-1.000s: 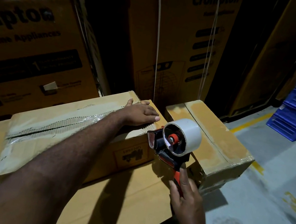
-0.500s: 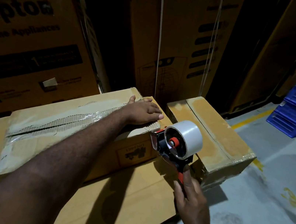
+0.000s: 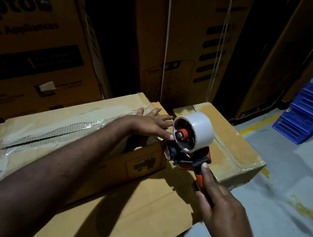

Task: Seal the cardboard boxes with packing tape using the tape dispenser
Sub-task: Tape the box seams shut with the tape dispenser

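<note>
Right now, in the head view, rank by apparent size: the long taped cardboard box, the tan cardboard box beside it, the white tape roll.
Largest: long taped cardboard box.
Next: tan cardboard box beside it.
Smallest: white tape roll, clearly, though nearer the camera.

Bare left hand (image 3: 151,124), bare right hand (image 3: 224,213), bare forearms (image 3: 52,163)

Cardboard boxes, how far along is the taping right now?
Done: wrinkled tape runs along the top of the long box; the smaller box looks taped. In hand: the left hand presses the flap flat while the right hand holds the tape dispenser at that end. Left: that end gapes and needs tape.
</note>
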A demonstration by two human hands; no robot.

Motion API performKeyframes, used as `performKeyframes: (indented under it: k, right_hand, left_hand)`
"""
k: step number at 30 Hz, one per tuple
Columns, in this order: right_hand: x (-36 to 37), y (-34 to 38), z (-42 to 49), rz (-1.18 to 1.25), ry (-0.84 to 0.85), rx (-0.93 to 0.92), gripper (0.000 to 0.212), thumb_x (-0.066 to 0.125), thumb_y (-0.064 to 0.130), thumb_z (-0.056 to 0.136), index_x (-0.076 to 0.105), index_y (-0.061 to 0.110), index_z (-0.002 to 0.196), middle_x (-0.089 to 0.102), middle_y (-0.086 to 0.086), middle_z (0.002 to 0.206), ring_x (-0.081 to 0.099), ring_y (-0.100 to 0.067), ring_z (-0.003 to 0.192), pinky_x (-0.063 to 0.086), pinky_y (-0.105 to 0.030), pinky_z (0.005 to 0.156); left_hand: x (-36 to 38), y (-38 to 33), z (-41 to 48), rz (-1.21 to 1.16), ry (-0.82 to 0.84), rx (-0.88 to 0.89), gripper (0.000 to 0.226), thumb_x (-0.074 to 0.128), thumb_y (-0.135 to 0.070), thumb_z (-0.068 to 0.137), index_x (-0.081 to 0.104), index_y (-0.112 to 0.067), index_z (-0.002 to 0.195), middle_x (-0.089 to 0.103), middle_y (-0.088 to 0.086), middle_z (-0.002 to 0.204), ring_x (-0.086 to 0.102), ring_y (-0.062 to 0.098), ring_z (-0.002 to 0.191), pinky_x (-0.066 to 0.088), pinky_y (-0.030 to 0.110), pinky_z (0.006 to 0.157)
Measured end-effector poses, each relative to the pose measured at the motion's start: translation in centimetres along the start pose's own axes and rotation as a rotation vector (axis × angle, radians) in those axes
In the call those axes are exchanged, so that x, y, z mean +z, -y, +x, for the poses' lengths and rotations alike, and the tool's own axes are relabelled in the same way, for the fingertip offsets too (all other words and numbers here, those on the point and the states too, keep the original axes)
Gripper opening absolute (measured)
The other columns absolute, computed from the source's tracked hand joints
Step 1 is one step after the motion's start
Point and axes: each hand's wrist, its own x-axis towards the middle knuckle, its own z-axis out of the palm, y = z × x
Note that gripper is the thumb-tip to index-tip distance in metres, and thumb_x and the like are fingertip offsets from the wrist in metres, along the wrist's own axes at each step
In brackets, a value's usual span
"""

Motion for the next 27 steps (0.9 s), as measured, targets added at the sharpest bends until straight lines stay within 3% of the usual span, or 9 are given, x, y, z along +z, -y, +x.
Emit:
performKeyframes:
  k: [3, 6, 9, 13, 15, 17, 20, 24, 27]
  right_hand:
    - [-0.8, 0.7, 0.6, -0.047, 0.013, -0.028, 0.093, 0.076, 0.025, 0.084, 0.017, 0.040, 0.156, 0.063, 0.001, 0.084, 0.056, -0.014, 0.065, 0.037, -0.022, 0.052]
    - [-1.7, 1.1, 1.2, -0.142, 0.046, -0.036, 0.089, 0.075, 0.029, 0.083, 0.024, 0.034, 0.156, 0.060, 0.003, 0.079, 0.040, -0.006, 0.059, 0.030, -0.018, 0.049]
    - [-2.3, 1.0, 1.3, -0.194, 0.051, -0.069, 0.085, 0.073, 0.030, 0.081, 0.031, 0.028, 0.154, 0.058, 0.002, 0.076, 0.034, -0.006, 0.057, 0.030, -0.020, 0.047]
    - [-2.2, 0.6, 1.4, -0.102, 0.117, 0.013, 0.083, 0.068, 0.030, 0.087, 0.023, 0.042, 0.154, 0.060, 0.006, 0.084, 0.049, -0.009, 0.064, 0.039, -0.022, 0.053]
    - [-1.2, 1.1, 1.1, 0.002, 0.178, 0.055, 0.080, 0.066, 0.031, 0.092, 0.015, 0.055, 0.149, 0.058, 0.010, 0.090, 0.049, 0.000, 0.073, 0.037, -0.015, 0.062]
    - [0.0, 2.2, 0.2, 0.101, 0.193, 0.099, 0.077, 0.066, 0.030, 0.093, 0.016, 0.054, 0.147, 0.054, 0.012, 0.089, 0.044, 0.008, 0.074, 0.033, -0.008, 0.063]
    - [0.6, 2.3, -0.3, 0.151, 0.161, 0.150, 0.076, 0.069, 0.028, 0.091, 0.024, 0.045, 0.150, 0.060, 0.010, 0.091, 0.049, 0.005, 0.078, 0.038, -0.013, 0.063]
    - [0.0, 1.6, 0.1, 0.220, 0.129, 0.190, 0.069, 0.068, 0.028, 0.092, 0.031, 0.049, 0.146, 0.067, 0.004, 0.109, 0.059, -0.009, 0.094, 0.051, -0.029, 0.076]
    - [-0.9, 0.9, 0.5, 0.322, 0.122, 0.267, 0.066, 0.070, 0.029, 0.091, 0.035, 0.055, 0.141, 0.066, 0.009, 0.114, 0.061, -0.008, 0.098, 0.049, -0.021, 0.076]
  left_hand:
    - [-0.4, 0.0, 0.1, -0.010, 0.018, -0.034, 0.077, 0.045, -0.073, 0.084, 0.027, -0.047, 0.155, -0.001, -0.015, 0.169, -0.021, 0.023, 0.153, -0.023, 0.070, 0.110]
    - [-1.0, -1.0, -0.8, -0.036, 0.028, -0.052, 0.059, 0.052, -0.048, 0.099, 0.034, -0.039, 0.154, 0.001, -0.011, 0.169, -0.019, 0.023, 0.154, -0.020, 0.067, 0.113]
    - [-0.9, -1.6, -1.3, -0.052, 0.009, -0.092, 0.056, 0.052, -0.039, 0.101, 0.035, -0.032, 0.155, -0.002, -0.002, 0.170, -0.017, 0.025, 0.154, -0.019, 0.060, 0.117]
    - [-0.4, -1.6, -1.2, -0.021, -0.023, -0.054, 0.067, 0.056, -0.049, 0.097, 0.029, -0.035, 0.157, 0.002, -0.006, 0.170, -0.017, 0.025, 0.154, -0.020, 0.064, 0.116]
    - [0.3, -1.1, -0.6, 0.105, -0.071, -0.028, 0.087, 0.066, -0.061, 0.085, 0.024, -0.037, 0.158, 0.006, -0.010, 0.169, -0.016, 0.024, 0.154, -0.017, 0.071, 0.113]
    - [1.3, -0.3, 0.1, 0.197, -0.113, -0.028, 0.095, 0.071, -0.064, 0.079, 0.024, -0.036, 0.157, 0.006, -0.011, 0.169, -0.016, 0.024, 0.154, -0.014, 0.074, 0.112]
    - [1.2, 0.1, 0.1, 0.206, -0.128, -0.015, 0.092, 0.070, -0.064, 0.081, 0.025, -0.037, 0.156, 0.004, -0.013, 0.169, -0.016, 0.023, 0.154, -0.014, 0.074, 0.112]
    - [0.4, 0.2, -0.1, 0.190, -0.090, -0.015, 0.083, 0.062, -0.070, 0.083, 0.032, -0.040, 0.154, 0.004, -0.013, 0.169, -0.016, 0.022, 0.154, -0.014, 0.074, 0.111]
    - [-0.1, 0.5, -1.1, 0.158, -0.080, -0.005, 0.071, 0.055, -0.075, 0.084, 0.041, -0.042, 0.145, 0.009, -0.012, 0.168, -0.014, 0.022, 0.155, -0.015, 0.071, 0.113]
